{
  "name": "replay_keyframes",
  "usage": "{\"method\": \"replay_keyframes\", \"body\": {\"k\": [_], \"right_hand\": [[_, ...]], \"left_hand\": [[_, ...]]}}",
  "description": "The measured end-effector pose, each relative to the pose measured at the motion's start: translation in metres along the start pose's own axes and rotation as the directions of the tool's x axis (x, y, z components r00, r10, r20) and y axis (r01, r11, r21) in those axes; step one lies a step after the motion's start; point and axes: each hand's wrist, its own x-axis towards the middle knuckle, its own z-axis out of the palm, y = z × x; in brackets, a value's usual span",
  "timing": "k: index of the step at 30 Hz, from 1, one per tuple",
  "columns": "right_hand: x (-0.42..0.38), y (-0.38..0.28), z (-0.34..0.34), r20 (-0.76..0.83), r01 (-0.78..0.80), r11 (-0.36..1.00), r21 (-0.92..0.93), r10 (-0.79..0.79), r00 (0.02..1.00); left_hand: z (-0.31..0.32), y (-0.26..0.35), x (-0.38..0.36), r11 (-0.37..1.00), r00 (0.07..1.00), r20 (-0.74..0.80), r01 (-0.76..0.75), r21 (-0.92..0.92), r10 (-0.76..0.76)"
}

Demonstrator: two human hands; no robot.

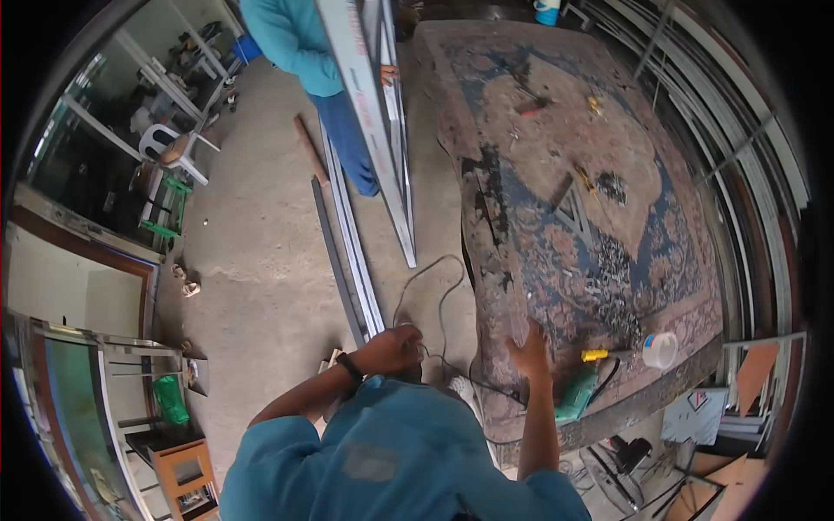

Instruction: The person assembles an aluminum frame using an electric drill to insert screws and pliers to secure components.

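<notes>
The cable [439,300] ran in a loop across the concrete floor [261,260] beside the carpet-covered table [599,226]. The left hand [391,347] was closed around its near end, low by the table's edge, while the right hand [530,352] lay flat and open on the carpet, likely as a brace. Just beside that hand sat a green drill [578,391] and a plastic cup [660,350]. Farther off, another person [313,61] steadied long metal frames [373,130].

Blue/tan floral rug [556,217]; green drill [578,392].
</notes>
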Motion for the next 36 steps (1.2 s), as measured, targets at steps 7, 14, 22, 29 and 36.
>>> {"method": "replay_keyframes", "body": {"k": [7, 14, 22, 29, 36], "right_hand": [[0.054, -0.022, 0.066, 0.088, -0.255, 0.898, -0.358, 0.304, 0.949], [0.071, -0.019, 0.077, 0.201, -0.392, 0.78, -0.489, 0.537, 0.819], [0.114, -0.044, 0.074, 0.333, -0.211, 0.65, -0.73, 0.607, 0.722], [0.174, -0.086, -0.004, 0.104, -0.13, 0.884, -0.449, 0.196, 0.975], [0.217, -0.139, -0.023, -0.541, 0.094, 0.988, -0.125, -0.147, 0.828]], "left_hand": [[-0.051, -0.15, 0.065, 0.97, 0.99, 0.086, -0.129, 0.208, 0.113], [-0.137, -0.188, 0.043, 0.984, 0.982, -0.109, 0.16, 0.075, -0.151], [-0.125, -0.227, -0.004, 0.939, 0.923, -0.198, 0.302, -0.161, -0.331], [-0.159, -0.231, 0.004, 0.971, 0.963, -0.124, 0.236, -0.031, -0.238], [-0.176, -0.239, 0.038, 0.981, 0.968, -0.17, 0.193, 0.026, -0.186]]}}
